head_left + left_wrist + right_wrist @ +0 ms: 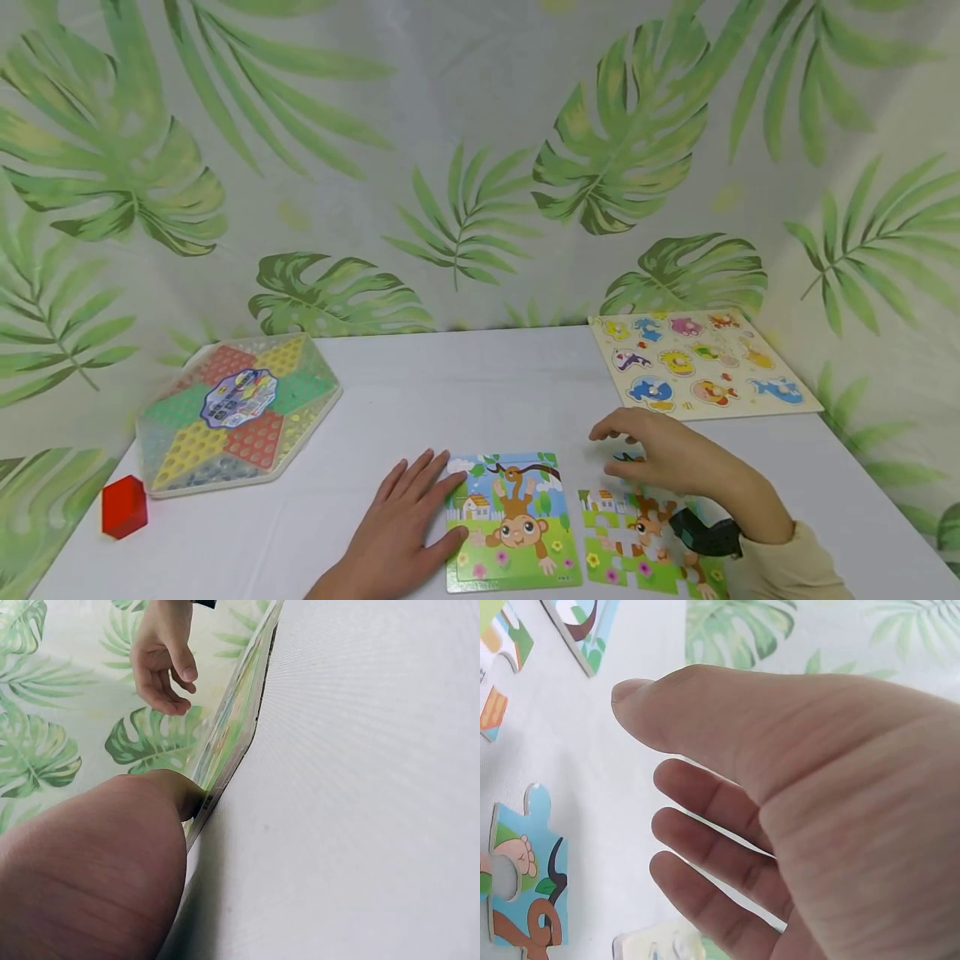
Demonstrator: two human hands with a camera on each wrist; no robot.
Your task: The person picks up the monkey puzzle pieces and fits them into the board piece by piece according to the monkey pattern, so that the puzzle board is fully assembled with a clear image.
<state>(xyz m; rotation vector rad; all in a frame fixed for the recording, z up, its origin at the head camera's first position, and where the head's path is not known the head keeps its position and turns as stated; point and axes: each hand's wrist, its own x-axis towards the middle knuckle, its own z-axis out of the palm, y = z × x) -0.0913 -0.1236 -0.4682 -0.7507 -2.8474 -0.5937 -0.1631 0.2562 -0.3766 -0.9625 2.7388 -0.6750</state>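
My left hand rests at the left edge of a square monkey jigsaw board, fingers spread and thumb on its picture. The left wrist view shows the thumb against the board's edge. Right of the board, jigsaw pieces with a matching monkey picture lie close together, gaps between some. My right hand hovers above their far end, fingers loosely bent and holding nothing. A blue piece with a brown tail and branch lies on the table beside that hand in the right wrist view.
A hexagonal Chinese checkers box lies at the back left, with a red block in front of it. At the back right is a wooden sea-animal peg puzzle. A leaf-patterned cloth hangs behind the white table.
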